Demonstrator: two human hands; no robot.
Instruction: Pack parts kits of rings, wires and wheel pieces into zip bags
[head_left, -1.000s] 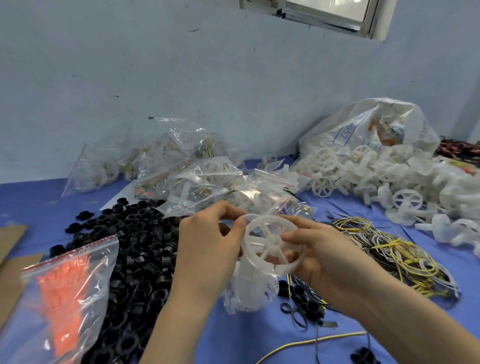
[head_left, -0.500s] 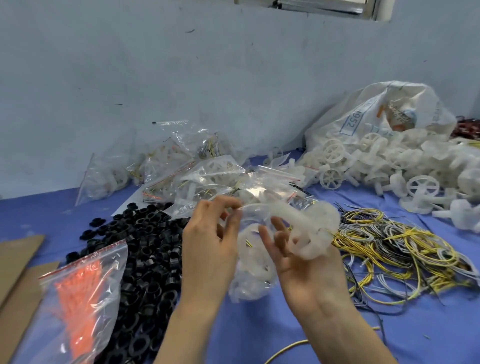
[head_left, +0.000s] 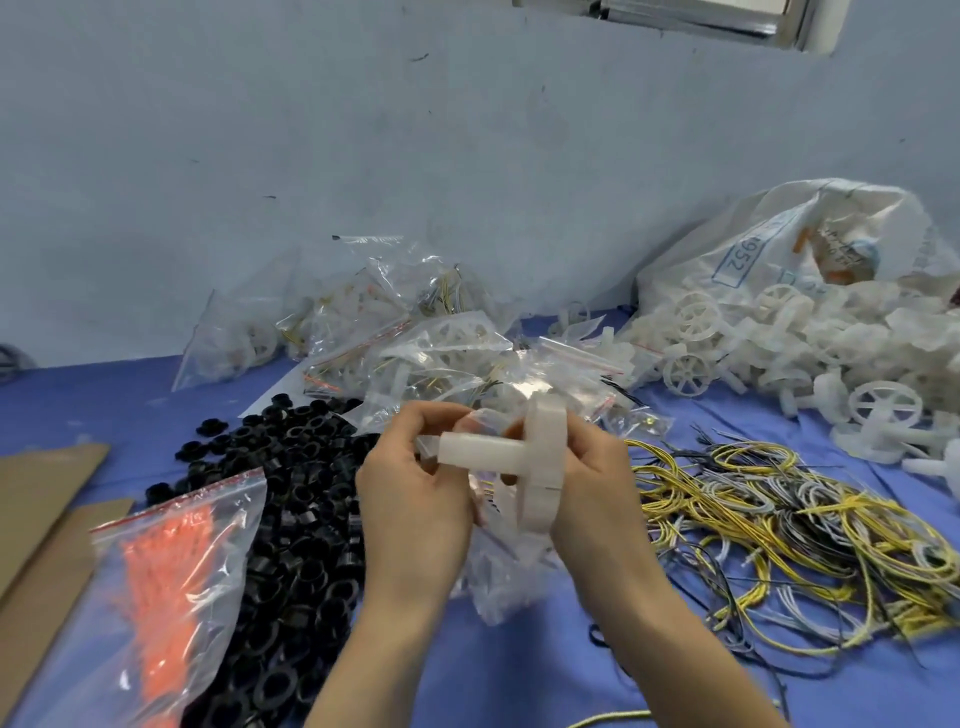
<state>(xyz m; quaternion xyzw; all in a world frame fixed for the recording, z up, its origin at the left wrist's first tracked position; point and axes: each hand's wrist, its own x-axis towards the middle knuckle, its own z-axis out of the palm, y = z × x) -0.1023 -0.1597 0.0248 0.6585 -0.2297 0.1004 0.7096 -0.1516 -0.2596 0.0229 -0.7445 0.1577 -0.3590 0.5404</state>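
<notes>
My right hand (head_left: 597, 488) grips a white plastic wheel piece (head_left: 540, 467) by its rim, edge-on to me, its axle stub pointing left. My left hand (head_left: 415, 493) pinches the mouth of a clear zip bag (head_left: 498, 577) that hangs below both hands with white parts inside. The axle tip sits at the bag's opening, by my left fingers. A heap of black rings (head_left: 296, 509) lies to the left. Yellow, grey and black wires (head_left: 779, 514) spread to the right. More loose white wheel pieces (head_left: 779, 353) are piled at the back right.
Filled zip bags (head_left: 415, 353) are stacked behind my hands against the wall. A zip bag of orange parts (head_left: 166, 577) lies front left, next to brown cardboard (head_left: 41, 519). A large white sack (head_left: 810, 249) stands behind the wheel pile. Everything rests on a blue cloth (head_left: 519, 675).
My right hand turned the wheel piece from face-on to edge-on and brought it back to the bag's mouth. My left hand kept hold of the bag.
</notes>
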